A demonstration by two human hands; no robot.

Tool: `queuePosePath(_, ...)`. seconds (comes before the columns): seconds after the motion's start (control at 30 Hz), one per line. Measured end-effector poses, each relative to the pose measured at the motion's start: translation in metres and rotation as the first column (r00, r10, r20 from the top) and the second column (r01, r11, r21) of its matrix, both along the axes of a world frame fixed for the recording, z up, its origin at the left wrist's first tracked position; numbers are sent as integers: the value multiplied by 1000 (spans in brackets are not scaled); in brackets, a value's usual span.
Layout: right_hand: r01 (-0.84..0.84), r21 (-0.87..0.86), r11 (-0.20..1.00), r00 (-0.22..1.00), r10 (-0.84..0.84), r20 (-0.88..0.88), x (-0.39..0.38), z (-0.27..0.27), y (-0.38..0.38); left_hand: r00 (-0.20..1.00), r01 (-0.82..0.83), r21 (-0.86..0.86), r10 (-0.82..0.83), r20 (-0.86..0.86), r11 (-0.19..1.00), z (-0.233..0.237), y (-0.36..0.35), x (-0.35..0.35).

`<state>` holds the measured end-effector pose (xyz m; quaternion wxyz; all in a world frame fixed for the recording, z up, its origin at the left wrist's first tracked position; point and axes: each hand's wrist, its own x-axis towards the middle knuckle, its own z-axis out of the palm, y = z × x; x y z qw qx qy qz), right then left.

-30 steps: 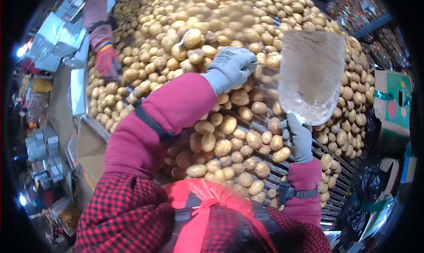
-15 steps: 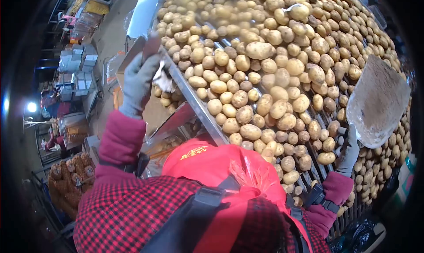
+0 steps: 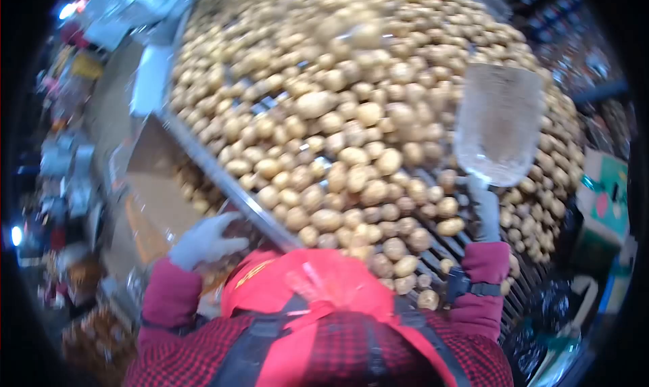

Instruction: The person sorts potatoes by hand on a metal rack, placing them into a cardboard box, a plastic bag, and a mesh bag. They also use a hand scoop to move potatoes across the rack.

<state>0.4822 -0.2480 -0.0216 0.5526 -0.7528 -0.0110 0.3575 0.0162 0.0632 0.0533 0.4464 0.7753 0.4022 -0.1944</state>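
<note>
My left hand [image 3: 209, 239], in a grey glove, is over the near edge of an open cardboard box [image 3: 159, 198], its fingers apart and nothing seen in them. Several potatoes lie inside that box. On the right, my gloved right hand [image 3: 481, 208] is closed at the near end of a dusty, scoop-like shovel [image 3: 499, 127]; the grip itself is partly hidden. The shovel's blade lies over the heap of potatoes [image 3: 314, 104]. Between the box and the heap runs a metal rim [image 3: 226, 183]. Dark slats [image 3: 439, 252] show under the potatoes near my right wrist.
A white panel [image 3: 150, 79] stands at the upper left beside the rim. Stacked boxes [image 3: 66, 167] are at the far left. At the right are a green-and-white carton [image 3: 605, 191] and black plastic [image 3: 551, 306]. A crate of bagged goods [image 3: 101, 343] stands at the lower left.
My left hand has come down from the box's upper flap to its near side, without the dark item it held. The view has turned; my right hand still holds the shovel.
</note>
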Motion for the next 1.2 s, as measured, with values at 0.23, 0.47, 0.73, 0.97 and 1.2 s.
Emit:
queuePosePath(0.23, -137, -281, 950, 846, 260, 465, 20, 6, -31, 793, -221, 179, 69, 606, 959, 33, 47, 79)
queuePosePath(0.47, 65, -632, 772, 585, 483, 651, -15, 116, -46, 629, 68, 596, -498, 597, 800, -13, 69, 178)
queuePosePath(0.73, 215, -343, 915, 967, -149, 208, -78, 161, -118, 120, 394, 710, -798, 591, 584, -36, -12, 273)
queuePosePath(0.97, 127, -507, 853, 966, -222, -132, -103, 211, -209, 146, 501, 664, -810, 567, 555, -69, -19, 294)
queuePosePath(1.2, 119, -491, 863, 905, -298, -304, -97, 203, -257, 223, 506, 611, -776, 590, 609, -81, -15, 287)
